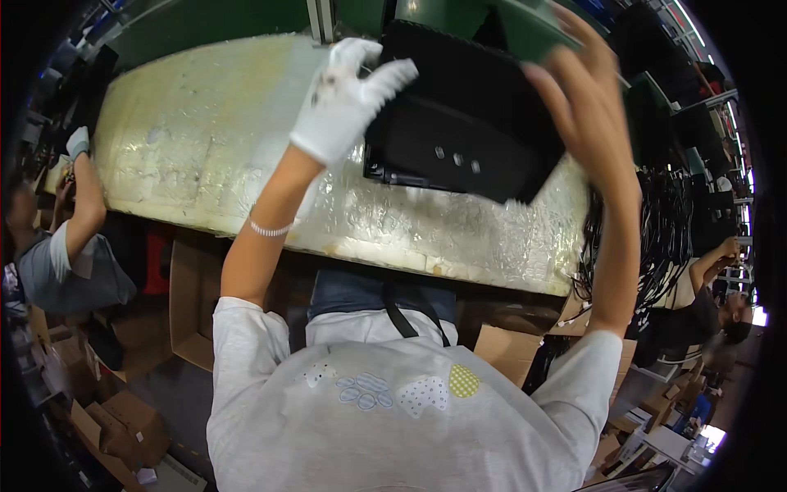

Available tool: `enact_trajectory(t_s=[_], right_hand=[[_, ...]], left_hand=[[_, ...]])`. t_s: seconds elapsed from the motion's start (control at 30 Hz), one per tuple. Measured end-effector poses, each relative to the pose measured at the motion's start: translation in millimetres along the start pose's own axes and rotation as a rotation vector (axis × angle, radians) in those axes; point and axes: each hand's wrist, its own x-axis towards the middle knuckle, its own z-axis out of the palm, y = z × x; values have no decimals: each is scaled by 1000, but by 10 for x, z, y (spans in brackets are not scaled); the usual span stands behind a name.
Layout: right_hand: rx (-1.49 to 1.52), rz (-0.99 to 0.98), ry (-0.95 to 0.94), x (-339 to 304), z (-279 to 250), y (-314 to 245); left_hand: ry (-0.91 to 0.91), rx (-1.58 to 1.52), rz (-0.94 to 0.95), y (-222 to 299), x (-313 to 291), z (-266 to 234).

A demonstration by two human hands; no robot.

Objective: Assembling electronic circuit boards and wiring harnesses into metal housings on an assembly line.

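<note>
A black flat panel, perhaps a display's back cover (pixel 455 123), is tilted over the worktable, with three small light marks on its face. Its lower right corner is blurred. My left hand (pixel 336 107), in a white glove with dark smudges, is at the panel's left edge. One gloved digit reaches over the panel's face, apart from the others; whether it presses on it is unclear. Bare and smeared by motion, my right hand (pixel 586 107) is beside the panel's upper right edge with its fingers spread. I cannot make out contact there.
The pale worktable (pixel 205 139) has a shiny, film-covered top. Black cables (pixel 664 230) hang in a bundle at its right end. Open cardboard boxes (pixel 193 303) stand below the front edge. One person (pixel 70 254) works at the far left, another (pixel 709 303) at the far right.
</note>
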Motion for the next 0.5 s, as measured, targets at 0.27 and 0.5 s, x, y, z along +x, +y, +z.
enact_trajectory(t_s=[0.27, 0.5], right_hand=[[390, 184, 187, 79, 1349, 824], [614, 278, -816, -1078, 534, 653]], left_hand=[[-476, 35, -125, 259, -108, -37], [-524, 118, -67, 295, -118, -33]])
